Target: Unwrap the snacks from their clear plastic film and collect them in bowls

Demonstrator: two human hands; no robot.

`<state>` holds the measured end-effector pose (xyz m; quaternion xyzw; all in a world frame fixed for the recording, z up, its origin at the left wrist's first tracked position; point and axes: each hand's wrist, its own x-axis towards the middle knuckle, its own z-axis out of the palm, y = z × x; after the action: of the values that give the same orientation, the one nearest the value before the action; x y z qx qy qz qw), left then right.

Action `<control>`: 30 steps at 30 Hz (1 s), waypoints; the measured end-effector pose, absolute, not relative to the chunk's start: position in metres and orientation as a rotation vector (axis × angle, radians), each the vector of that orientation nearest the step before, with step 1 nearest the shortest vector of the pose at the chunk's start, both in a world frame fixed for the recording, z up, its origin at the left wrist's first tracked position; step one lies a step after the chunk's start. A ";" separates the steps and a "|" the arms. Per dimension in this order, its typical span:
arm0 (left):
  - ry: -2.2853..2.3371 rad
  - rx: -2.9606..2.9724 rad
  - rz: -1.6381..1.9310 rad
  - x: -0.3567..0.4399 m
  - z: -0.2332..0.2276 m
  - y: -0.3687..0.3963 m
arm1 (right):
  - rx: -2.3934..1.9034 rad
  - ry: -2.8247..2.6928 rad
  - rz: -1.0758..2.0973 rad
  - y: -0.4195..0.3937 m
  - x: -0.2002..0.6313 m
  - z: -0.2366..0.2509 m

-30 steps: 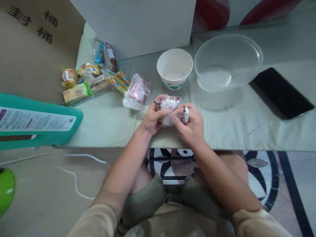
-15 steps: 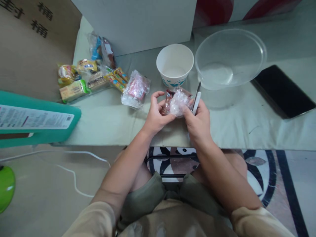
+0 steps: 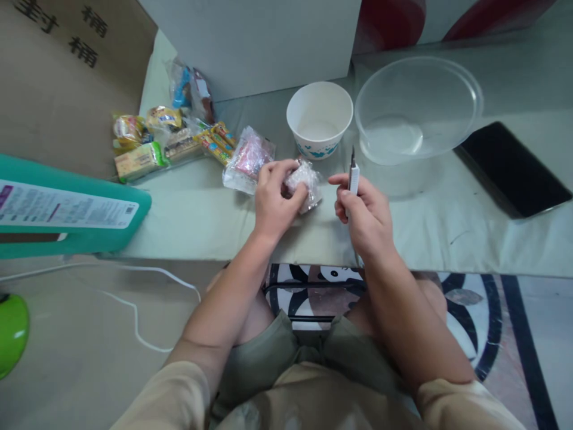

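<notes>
My left hand [image 3: 273,200] grips a small snack wrapped in clear crinkled plastic [image 3: 305,181] and holds it just above the pale green table [image 3: 201,218]. My right hand [image 3: 364,215] is closed around a small white utility knife [image 3: 353,174] whose blade points up and away from me. The two hands are a short way apart, the knife to the right of the snack. A white paper bowl [image 3: 319,119] stands just behind the hands. To its right sits a large clear plastic bowl [image 3: 418,107].
A heap of wrapped snacks [image 3: 174,140] and a pink packet in clear wrap [image 3: 249,159] lie at the left. A black phone [image 3: 514,168] rests at the right. A teal box [image 3: 67,212] juts in from the left edge. A white box [image 3: 250,42] stands behind.
My hands have come apart: the left one has carried the wrapped snack leftward and lower, while the right one drew away with the knife, its blade now upright.
</notes>
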<state>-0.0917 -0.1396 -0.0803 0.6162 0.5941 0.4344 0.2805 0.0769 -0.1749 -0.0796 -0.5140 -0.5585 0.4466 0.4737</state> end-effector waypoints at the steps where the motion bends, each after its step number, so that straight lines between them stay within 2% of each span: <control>1: 1.589 1.725 1.125 -0.090 -0.080 -0.140 | -1.238 -1.307 1.152 -0.176 0.076 -0.077; 6: 1.453 1.838 0.976 -0.085 -0.087 -0.140 | -1.283 -1.257 1.333 -0.177 0.079 -0.068; 12: 1.413 1.794 0.999 -0.084 -0.093 -0.140 | -1.442 -1.383 1.438 -0.174 0.084 -0.069; 21: 1.295 1.449 1.231 -0.084 -0.093 -0.138 | -1.494 -1.650 1.356 -0.171 0.088 -0.059; 25: 1.245 1.323 1.242 -0.088 -0.089 -0.135 | -1.554 -1.733 1.231 -0.171 0.094 -0.053; 30: 1.231 1.283 1.294 -0.098 -0.092 -0.129 | -1.614 -1.812 1.235 -0.171 0.105 -0.048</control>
<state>-0.0981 -0.1295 -0.0919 0.5199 0.4986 0.5242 0.4541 0.1045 -0.1708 -0.0482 -0.5798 -0.6510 0.4436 0.2082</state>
